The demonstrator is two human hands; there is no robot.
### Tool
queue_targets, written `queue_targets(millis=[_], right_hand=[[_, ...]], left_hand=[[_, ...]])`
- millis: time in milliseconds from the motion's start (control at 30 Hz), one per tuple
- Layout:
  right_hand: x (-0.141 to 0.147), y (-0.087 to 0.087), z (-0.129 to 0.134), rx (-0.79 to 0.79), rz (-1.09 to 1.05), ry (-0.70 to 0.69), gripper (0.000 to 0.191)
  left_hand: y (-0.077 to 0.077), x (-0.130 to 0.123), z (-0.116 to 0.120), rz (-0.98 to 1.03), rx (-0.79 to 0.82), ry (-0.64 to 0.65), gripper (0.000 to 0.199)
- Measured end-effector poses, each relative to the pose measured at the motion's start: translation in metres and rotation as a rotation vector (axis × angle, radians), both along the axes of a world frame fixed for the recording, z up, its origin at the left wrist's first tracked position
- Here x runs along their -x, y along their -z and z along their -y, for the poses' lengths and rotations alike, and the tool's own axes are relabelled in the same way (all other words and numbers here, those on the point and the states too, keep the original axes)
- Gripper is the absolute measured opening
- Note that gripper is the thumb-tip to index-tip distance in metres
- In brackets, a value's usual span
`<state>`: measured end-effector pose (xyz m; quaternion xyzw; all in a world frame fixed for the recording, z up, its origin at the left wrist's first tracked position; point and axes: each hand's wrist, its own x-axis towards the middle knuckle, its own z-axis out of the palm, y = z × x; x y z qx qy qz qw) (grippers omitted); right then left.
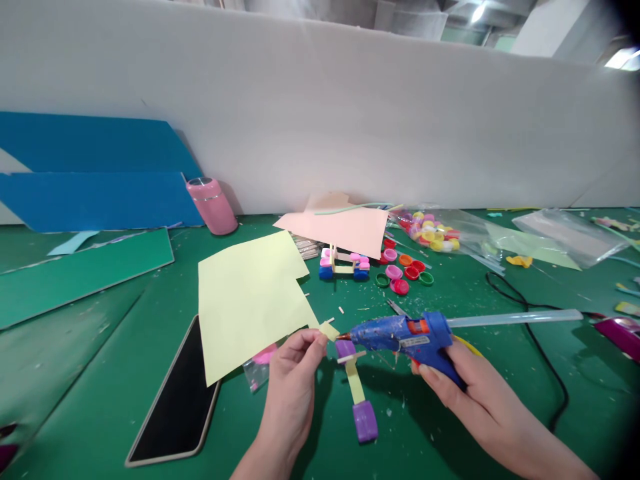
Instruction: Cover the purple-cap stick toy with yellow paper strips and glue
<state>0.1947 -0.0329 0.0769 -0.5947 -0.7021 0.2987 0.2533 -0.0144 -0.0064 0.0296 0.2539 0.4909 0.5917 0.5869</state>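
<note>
Between the thumb and fingers of my left hand (pixel 297 370) is a small yellow paper piece (pixel 329 331). My right hand (pixel 473 393) is wrapped round the handle of a blue hot glue gun (pixel 395 335), with a clear glue stick (pixel 515 319) jutting from its back. The gun's nozzle points left and meets or nearly meets the paper piece; I cannot tell which. Just below lies a small craft assembly (pixel 355 383) of purple blocks joined by a yellow strip, with a thin white stick across it.
A yellow paper sheet (pixel 253 293) partly covers a phone (pixel 175 400) at left. Behind are a pink-and-blue craft piece (pixel 345 263), colourful bottle caps (pixel 403 268), pink paper (pixel 345 230) and a pink cup (pixel 215 208). A black cord (pixel 545 370) runs along the right.
</note>
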Motion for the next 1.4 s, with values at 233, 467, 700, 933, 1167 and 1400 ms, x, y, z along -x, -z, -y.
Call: queue_targets(millis=[233, 467, 700, 933, 1167, 1400], right_hand=[[-0.0008, 0.0005, -0.0004, -0.033, 0.017, 0.031, 0.023], [0.0032, 0.0009, -0.0003, -0.018, -0.01, -0.007, 0.023], [0.0005, 0.0007, -0.0026, -0.041, 0.023, 0.018, 0.024], [0.0006, 0.0012, -0.0019, -0.029, 0.039, 0.028, 0.028], [0.0036, 0.0001, -0.0046, -0.038, 0.042, 0.01, 0.027], [0.0005, 0.0034, -0.0024, -0.041, 0.045, 0.01, 0.028]], left_hand=[[0.0, -0.0007, 0.0008, -0.007, 0.007, 0.002, 0.011], [-0.0008, -0.0021, 0.0, -0.018, 0.008, 0.0, 0.012], [0.0006, -0.0017, 0.0002, -0.031, 0.007, 0.01, 0.012], [0.0001, -0.0021, 0.0002, -0.03, 0.013, 0.012, 0.013], [-0.003, -0.0044, 0.0006, -0.037, 0.0, 0.008, 0.013], [-0.0009, -0.0042, 0.001, -0.039, 0.018, -0.01, 0.014]])
